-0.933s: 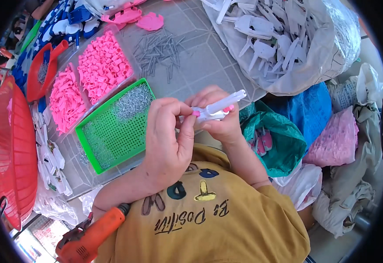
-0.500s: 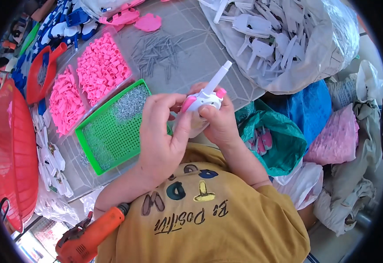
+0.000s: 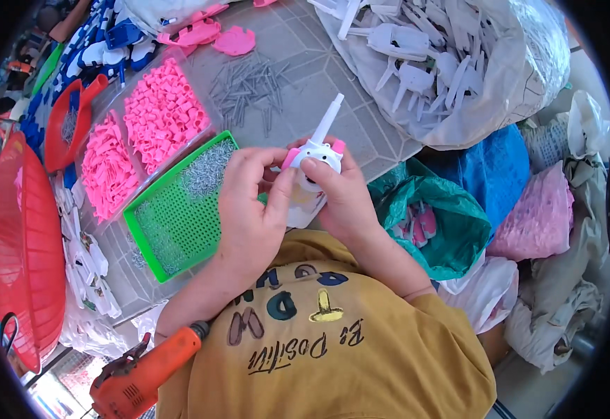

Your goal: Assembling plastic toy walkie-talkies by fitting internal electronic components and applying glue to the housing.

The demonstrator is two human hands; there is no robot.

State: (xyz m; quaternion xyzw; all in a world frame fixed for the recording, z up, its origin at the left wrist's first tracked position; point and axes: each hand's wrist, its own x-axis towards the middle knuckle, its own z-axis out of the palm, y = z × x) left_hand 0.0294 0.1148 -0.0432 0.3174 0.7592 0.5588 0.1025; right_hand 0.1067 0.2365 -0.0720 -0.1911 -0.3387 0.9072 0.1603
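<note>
Both hands hold a white-and-pink plastic housing [image 3: 324, 154] above the table's near edge, in front of my shirt. Its long tapered white spout points up and away, and small dark holes show on its face. My right hand [image 3: 347, 200] grips it from the right, thumb pressed on the white face. On the left side, my left hand [image 3: 249, 206] pinches the pink part, thumb and fingers closed there. A pale lower section of the housing lies between my palms, partly hidden by the fingers.
Left of my hands is a green basket [image 3: 153, 260] of small screws, beside a clear tray of pink parts [image 3: 162, 105]. Metal pins [image 3: 249, 91] lie on the grey table. Around it are a sack of white parts [image 3: 417, 42], a green bag [image 3: 459, 237] and an orange power drill [image 3: 144, 373].
The housing has moved slightly left and toward me, its face turned more upward. My right thumb has shifted across that face, and my left thumb sits closer to its left side.
</note>
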